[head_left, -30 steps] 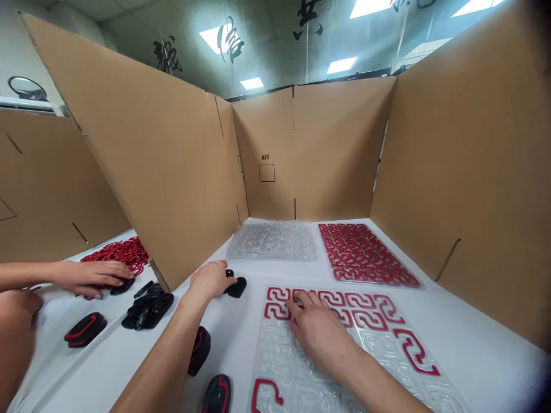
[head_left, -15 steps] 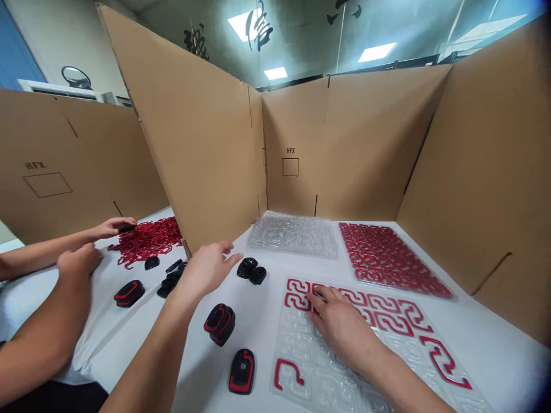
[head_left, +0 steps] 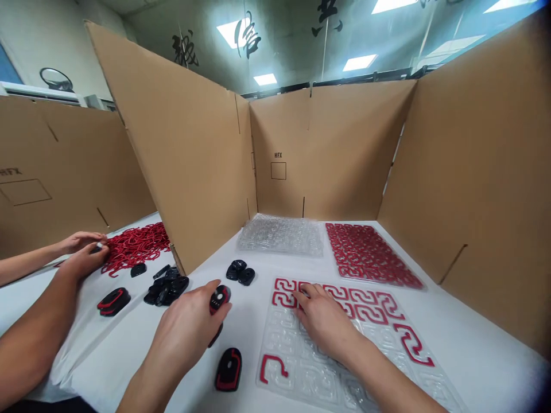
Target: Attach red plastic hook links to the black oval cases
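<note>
My left hand [head_left: 189, 321] is closed with thumb and fingers around a black rounded piece with red trim [head_left: 220, 297], at the small stack on the white table. The hand partly covers that stack. Nearer me lies another black piece with a red U-shaped strip [head_left: 228, 370]. My right hand [head_left: 322, 321] rests on a clear moulded tray [head_left: 297, 358], its fingertips curled and pinching at a red hook-shaped strip [head_left: 303, 287] in the far row. The fingers hide part of that strip. Red strips fill the far rows; one lone strip [head_left: 273, 368] sits at the near left.
Plain black pieces [head_left: 240, 272] lie beyond my left hand. Stacked clear trays [head_left: 279, 235] and a tray full of red strips [head_left: 372, 255] stand behind. Cardboard walls [head_left: 327, 155] enclose the table. At left, a co-worker's hands [head_left: 88, 252] are beside a red pile [head_left: 138, 246].
My left hand has come down and nearer me from beside the plain black pieces, closing on the red-trimmed piece at the stack. My right hand stays at the tray's far row. The view has turned right.
</note>
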{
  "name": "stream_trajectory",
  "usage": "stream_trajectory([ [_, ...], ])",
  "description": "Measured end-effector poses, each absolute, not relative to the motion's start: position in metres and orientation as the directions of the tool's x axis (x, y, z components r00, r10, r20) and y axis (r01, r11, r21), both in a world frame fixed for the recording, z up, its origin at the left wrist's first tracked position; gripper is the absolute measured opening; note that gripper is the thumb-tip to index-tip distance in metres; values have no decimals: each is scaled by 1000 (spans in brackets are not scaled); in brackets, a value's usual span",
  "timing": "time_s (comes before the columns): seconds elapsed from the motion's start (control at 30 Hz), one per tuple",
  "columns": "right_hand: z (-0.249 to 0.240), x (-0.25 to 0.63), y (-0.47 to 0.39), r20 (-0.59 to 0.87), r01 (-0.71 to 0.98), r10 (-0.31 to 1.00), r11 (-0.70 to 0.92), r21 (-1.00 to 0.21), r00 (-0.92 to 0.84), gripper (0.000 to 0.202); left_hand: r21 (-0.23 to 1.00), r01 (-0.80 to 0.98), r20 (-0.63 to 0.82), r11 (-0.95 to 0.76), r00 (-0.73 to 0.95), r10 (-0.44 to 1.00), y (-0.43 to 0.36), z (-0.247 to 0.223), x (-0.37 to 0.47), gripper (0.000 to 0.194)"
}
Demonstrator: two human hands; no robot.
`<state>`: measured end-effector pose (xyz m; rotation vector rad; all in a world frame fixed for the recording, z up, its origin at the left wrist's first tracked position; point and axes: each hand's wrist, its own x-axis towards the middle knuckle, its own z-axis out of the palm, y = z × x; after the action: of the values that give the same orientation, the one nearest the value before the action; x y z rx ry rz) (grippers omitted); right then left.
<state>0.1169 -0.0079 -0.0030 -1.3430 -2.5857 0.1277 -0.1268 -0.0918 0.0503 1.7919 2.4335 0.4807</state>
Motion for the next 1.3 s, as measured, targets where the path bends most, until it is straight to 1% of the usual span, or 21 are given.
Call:
stream_trajectory([
  [0.07, -1, 118, -9, 171, 788, 816, 578, -214, -552, 29, 457, 886, 153, 73, -159, 975, -77, 56, -108, 38],
  [0.1, 0, 118, -9, 187, 778, 818, 576, -252, -545, 28, 554, 832, 155, -30, -67, 986, -68, 56, -98, 42],
  [0.13, 0, 119, -8, 211, 761, 822, 569, -311, -529, 27, 620, 776, 147, -113, 27, 989, -58, 56, -87, 43],
  [0.2, 0, 120, -4, 270, 687, 851, 524, -504, -451, 27, 666, 714, 202, -217, 107, 973, -37, 50, -66, 34],
  [0.27, -2, 122, 2, 273, 514, 898, 425, -745, -346, 29, 734, 634, 196, -242, 143, 970, -18, 40, -48, 31],
  [0.3, -5, 122, 6, 250, 396, 918, 363, -844, -308, 29, 776, 583, 191, -240, 145, 971, -11, 34, -40, 32],
  [0.33, -8, 123, 10, 221, 278, 933, 301, -912, -284, 30, 821, 522, 186, -233, 140, 972, -5, 28, -33, 35],
  [0.37, -11, 123, 14, 195, 176, 943, 247, -953, -268, 31, 865, 453, 176, -218, 132, 975, 0, 21, -28, 40],
  [0.43, -18, 124, 20, 173, 45, 957, 188, -981, -235, 32, 949, 264, 141, -171, 128, 982, 3, 10, -22, 52],
  [0.5, -22, 125, 24, 165, -5, 966, 168, -986, -197, 34, 995, 20, 89, -93, 159, 983, 2, 3, -23, 59],
  [0.57, -23, 126, 25, 167, -6, 971, 169, -986, -173, 37, 986, -169, 34, 2, 208, 978, -1, 1, -27, 55],
  [0.63, -23, 127, 22, 206, 54, 968, 216, -975, -147, 37, 967, -240, -28, 86, 233, 972, -3, 2, -33, 44],
  [0.73, -20, 126, 13, 313, 215, 940, 336, -917, -133, 36, 947, -290, -83, 136, 187, 979, -4, 5, -36, 34],
  [0.83, -13, 125, 4, 407, 363, 890, 456, -813, -208, 43, 908, -405, -62, 109, 128, 990, -4, 7, -35, 27],
  [0.9, -5, 125, 1, 439, 465, 853, 523, -714, -283, 48, 878, -464, -60, 116, 133, 989, -4, 7, -34, 24],
  [1.0, 9, 128, -2, 400, 632, 847, 529, -566, -351, 48, 857, -483, -88, 178, 203, 975, -5, 5, -32, 26],
  [1.1, 20, 135, -6, 309, 744, 864, 501, -442, -399, 39, 869, -436, -108, 234, 293, 950, -6, 1, -29, 29],
  [1.17, 19, 143, -9, 294, 749, 841, 539, -386, -454, 35, 891, -381, -116, 248, 337, 934, -8, -1, -27, 30],
  [1.2, 16, 148, -11, 305, 732, 820, 571, -372, -485, 36, 905, -350, -114, 243, 350, 930, -9, -2, -26, 30],
  [1.3, 2, 162, -12, 362, 671, 771, 636, -381, -525, 44, 936, -282, -97, 210, 368, 925, -11, -3, -23, 31],
])
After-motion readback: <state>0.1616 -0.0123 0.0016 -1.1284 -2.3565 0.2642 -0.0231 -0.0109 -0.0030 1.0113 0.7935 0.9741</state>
